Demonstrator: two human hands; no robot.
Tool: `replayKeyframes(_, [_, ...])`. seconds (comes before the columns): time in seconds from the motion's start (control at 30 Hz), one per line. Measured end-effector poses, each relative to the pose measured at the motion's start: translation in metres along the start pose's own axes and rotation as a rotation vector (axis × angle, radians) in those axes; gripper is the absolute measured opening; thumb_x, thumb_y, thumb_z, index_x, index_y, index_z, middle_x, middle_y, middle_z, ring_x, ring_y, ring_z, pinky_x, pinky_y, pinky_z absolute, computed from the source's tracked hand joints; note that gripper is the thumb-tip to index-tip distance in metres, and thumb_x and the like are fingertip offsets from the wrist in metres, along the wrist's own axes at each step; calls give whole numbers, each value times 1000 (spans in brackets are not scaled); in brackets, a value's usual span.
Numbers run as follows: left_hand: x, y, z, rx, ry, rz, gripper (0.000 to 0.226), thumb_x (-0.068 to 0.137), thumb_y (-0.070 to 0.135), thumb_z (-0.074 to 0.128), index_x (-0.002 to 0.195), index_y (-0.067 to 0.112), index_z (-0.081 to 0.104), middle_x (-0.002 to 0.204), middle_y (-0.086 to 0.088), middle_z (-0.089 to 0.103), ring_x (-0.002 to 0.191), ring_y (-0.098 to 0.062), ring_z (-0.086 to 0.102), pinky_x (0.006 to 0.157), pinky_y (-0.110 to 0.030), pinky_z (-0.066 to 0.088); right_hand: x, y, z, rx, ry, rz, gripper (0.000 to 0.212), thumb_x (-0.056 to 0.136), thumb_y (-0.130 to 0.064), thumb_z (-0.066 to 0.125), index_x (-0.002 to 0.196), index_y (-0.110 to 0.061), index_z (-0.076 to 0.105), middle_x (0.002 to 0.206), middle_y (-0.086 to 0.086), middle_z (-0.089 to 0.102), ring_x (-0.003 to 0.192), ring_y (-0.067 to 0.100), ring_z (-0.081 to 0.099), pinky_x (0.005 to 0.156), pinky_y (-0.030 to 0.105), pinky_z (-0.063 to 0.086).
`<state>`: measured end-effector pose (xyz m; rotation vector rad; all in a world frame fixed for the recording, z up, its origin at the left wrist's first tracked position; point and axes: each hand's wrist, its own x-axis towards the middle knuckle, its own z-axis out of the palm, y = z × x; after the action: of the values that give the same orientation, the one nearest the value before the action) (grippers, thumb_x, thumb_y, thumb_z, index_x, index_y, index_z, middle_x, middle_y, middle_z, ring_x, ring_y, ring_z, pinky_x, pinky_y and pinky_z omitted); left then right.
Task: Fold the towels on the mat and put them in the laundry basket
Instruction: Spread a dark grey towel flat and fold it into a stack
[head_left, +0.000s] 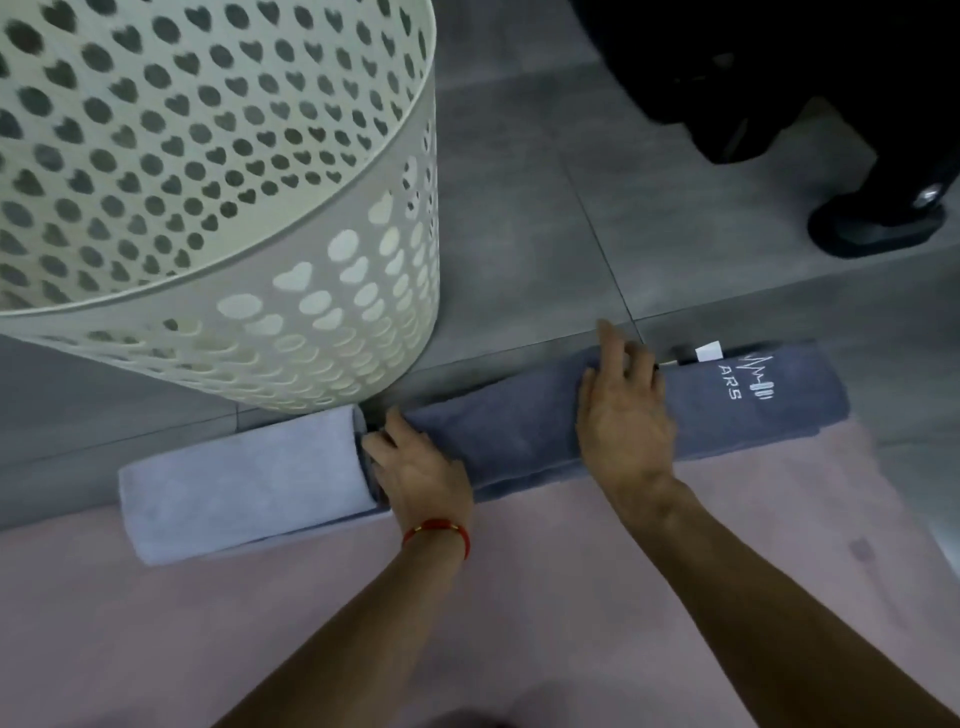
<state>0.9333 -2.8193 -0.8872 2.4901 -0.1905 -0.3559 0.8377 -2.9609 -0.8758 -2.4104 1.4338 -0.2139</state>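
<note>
Both grips, left hand (415, 467) and right hand (626, 415), press flat on the grey towel (519, 436) beside the laundry basket (218, 208).

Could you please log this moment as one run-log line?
left hand: on dark towel | right hand: flat on it | basket: beside | stage: folding

We saw a cream-white laundry basket (218, 171) punched all over with little heart-shaped holes. The mat (519, 597) was a soft pale pink. One towel (519, 436) was slate blue-grey with white stitched lettering and a white tag, the other towel (244, 483) a light lavender-blue. The floor tiles (545, 208) were plain grey, and a red bracelet (439, 530) ringed one wrist.
</note>
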Motion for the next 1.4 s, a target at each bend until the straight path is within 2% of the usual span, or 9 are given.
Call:
replayKeyframes(0.07, [5,-4,-2,25,-7,-21,40,94,-1,52,134,-1,51,129,-27,49,105,-42,56,94,-37,44,1,-6,-2,-144,-51,-156,56,104,-47,34,157,-35,20,160,12,27,139,36,36,107,56,40])
replayKeyframes(0.17, [4,-7,-4,60,-15,3,55,92,-3,55,145,7,41,139,-18,43,116,-32,50,98,-29,42,4,-6,8,-228,-276,-180,59,102,-60,21,157,-42,13,167,7,5,151,37,13,118,63,22])
replayKeyframes(0.27, [-11,4,-8,91,7,114,67,92,4,55,153,17,32,146,-16,33,128,-36,44,105,-48,44,-2,1,17,-198,-279,-136,58,101,-60,19,154,-36,28,164,11,18,146,42,24,112,66,32])
replayKeyframes(0.4, [-10,8,9,543,-201,509,55,103,43,30,156,30,27,159,-14,29,148,-39,24,115,-69,16,-4,3,25,-189,-277,-112,59,101,-56,22,150,-28,37,159,15,27,140,45,33,102,62,43])
replayKeyframes(0.63, [15,-14,33,665,-384,488,60,100,55,15,155,34,24,157,-13,34,147,-40,26,107,-75,19,-7,13,42,-94,-252,-168,57,102,-53,27,150,-23,38,156,16,30,141,43,30,96,57,49])
replayKeyframes(0.9, [25,-21,48,664,-309,556,59,94,51,32,149,28,36,142,-17,44,133,-42,41,98,-69,32,6,28,60,7,-242,-201,55,96,-54,31,140,-25,45,150,12,33,132,44,41,80,51,55])
replayKeyframes(1.2, [31,-16,48,693,-338,595,60,96,52,25,148,26,38,137,-16,46,126,-39,43,94,-64,34,11,35,68,32,-170,-260,57,95,-57,31,137,-23,49,146,14,38,128,40,43,70,37,52])
replayKeyframes(1.3, [29,-11,45,722,-331,580,59,98,51,25,151,29,35,140,-14,44,127,-37,42,97,-66,31,11,31,60,1,-185,-247,60,98,-59,26,141,-23,47,149,14,36,133,41,38,78,46,55])
replayKeyframes(1.4, [16,-8,38,717,-316,528,58,99,51,22,155,35,26,149,-11,39,135,-36,37,105,-75,19,10,22,46,-163,-207,-254,58,99,-58,26,148,-28,38,158,13,30,142,44,30,106,61,39])
